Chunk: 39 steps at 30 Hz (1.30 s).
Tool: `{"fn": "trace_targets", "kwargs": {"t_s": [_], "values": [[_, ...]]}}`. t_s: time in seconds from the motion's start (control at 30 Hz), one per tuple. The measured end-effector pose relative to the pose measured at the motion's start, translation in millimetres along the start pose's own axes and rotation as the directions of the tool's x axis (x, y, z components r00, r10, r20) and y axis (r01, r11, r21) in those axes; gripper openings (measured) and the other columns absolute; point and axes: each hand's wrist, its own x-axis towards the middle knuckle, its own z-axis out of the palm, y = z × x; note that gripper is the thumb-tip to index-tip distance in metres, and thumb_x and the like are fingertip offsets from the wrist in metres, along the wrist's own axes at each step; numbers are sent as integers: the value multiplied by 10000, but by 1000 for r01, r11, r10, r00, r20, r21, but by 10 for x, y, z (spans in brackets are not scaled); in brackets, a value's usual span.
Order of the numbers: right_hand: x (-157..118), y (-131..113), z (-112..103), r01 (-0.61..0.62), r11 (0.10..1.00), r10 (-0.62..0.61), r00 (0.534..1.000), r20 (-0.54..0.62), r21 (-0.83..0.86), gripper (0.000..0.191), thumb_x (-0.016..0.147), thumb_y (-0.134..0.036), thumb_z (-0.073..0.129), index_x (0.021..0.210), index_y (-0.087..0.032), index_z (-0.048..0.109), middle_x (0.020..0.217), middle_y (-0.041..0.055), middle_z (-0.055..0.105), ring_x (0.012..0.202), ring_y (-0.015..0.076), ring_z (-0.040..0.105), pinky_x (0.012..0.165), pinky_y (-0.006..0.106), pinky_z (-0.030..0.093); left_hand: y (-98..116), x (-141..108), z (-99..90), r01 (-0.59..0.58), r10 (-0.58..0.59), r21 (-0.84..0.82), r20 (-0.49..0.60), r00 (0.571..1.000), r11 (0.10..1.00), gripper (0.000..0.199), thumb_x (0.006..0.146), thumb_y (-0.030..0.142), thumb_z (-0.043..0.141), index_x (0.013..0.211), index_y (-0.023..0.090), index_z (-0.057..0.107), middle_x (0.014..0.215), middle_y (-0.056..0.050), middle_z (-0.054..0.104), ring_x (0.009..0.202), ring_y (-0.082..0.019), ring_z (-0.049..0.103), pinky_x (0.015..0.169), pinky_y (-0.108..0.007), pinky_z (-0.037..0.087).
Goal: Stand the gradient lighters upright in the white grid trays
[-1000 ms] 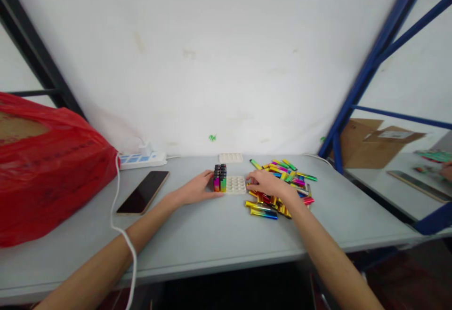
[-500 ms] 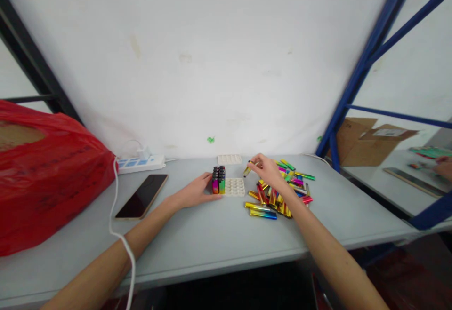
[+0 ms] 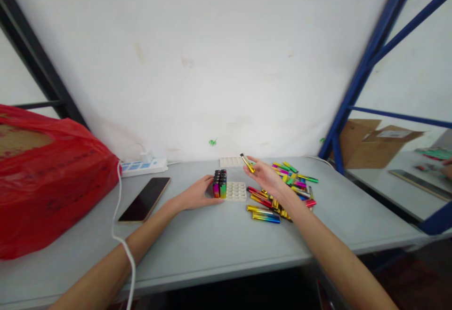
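My left hand [image 3: 198,193] braces the left end of a white tray [image 3: 236,191] with round sockets, thumb along the front and fingers around the back. Multicoloured lighters [image 3: 219,185] with black tops stand upright in rows in the tray's left part; its right part shows bare sockets. Above and right of the tray, my right hand [image 3: 263,173] pinches a gold lighter [image 3: 248,163], tilted with its dark end up and to the left. Beneath and beside my right forearm lies a loose pile of shiny lighters [image 3: 264,217] in gold, red, green, blue and purple.
A second white tray [image 3: 231,162] lies against the wall. On the left are a phone [image 3: 145,199], a power strip [image 3: 143,166], a white cable [image 3: 115,225] over my left forearm and a red plastic bag [image 3: 60,183]. Beyond the blue frame [image 3: 337,145] stands a cardboard box [image 3: 374,145]; another person's hand shows at the right edge.
My right hand has turned the gold lighter, so its dark end now points up and left instead of right. My left hand stays at the tray. The view has shifted slightly.
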Motion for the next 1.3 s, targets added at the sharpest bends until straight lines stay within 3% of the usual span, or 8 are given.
{"fn": "trace_targets", "kwargs": {"t_s": [0.17,0.33,0.57,0.63,0.77,0.93,1.1,1.3], "values": [[-11,77,49,-40,998,41,999,23,-41,359,725,-47,670,1054,-179,723,972,55,803,867,173,771,908,308,643,7,-11,0,8,-8,13,13,1000,1000,750,815,581,827,1410,174,618,1430,-167,659,1298,-375,649,1187,-501,496],[-40,118,85,-54,985,66,996,64,-167,351,762,-168,775,1098,-215,685,740,-29,699,675,153,706,686,278,598,-3,-6,6,-5,5,5,-3,1000,1000,733,806,571,838,1395,183,638,1414,-150,675,1272,-376,665,1175,-488,510],[-97,180,108,52,916,-2,992,127,-397,468,866,-669,742,1025,-255,592,637,-121,432,424,48,297,415,181,218,-37,-22,9,-7,8,-16,9,1000,1000,788,776,600,864,1394,161,649,1454,-160,642,1323,-377,633,1198,-467,487],[-90,203,99,68,869,-10,993,120,-491,503,873,-731,690,949,-248,572,594,-130,332,429,61,241,418,196,175,-42,-25,12,-14,14,-8,20,1000,1000,791,781,599,863,1402,162,642,1476,-166,622,1343,-375,617,1213,-476,471],[-28,251,50,177,709,-120,984,131,-682,595,871,-805,595,724,-234,525,555,-92,351,470,95,302,455,248,232,-38,-26,14,-28,28,-1,27,999,1000,775,797,590,856,1407,164,640,1489,-171,612,1364,-371,602,1228,-488,455],[31,296,-7,280,459,-276,947,164,-843,591,947,-694,484,568,-249,400,534,-53,360,542,127,359,547,287,266,-30,-25,11,-32,33,-12,14,999,999,762,782,585,866,1389,173,660,1478,-158,633,1356,-383,612,1223,-492,463],[20,299,9,349,307,-375,899,225,-885,387,941,-456,479,623,-247,411,569,-51,414,581,142,405,593,293,282,-31,-20,15,-39,39,11,15,999,999,761,797,608,849,1396,183,652,1480,-148,630,1355,-367,608,1224,-472,460],[-36,303,62,398,211,-334,888,317,-893,400,1043,-527,465,769,-238,495,663,-46,492,642,159,472,639,287,323,-18,-27,9,-31,31,-7,14,999,999,777,796,606,846,1408,174,641,1462,-160,635,1335,-368,619,1209,-474,473]]}}
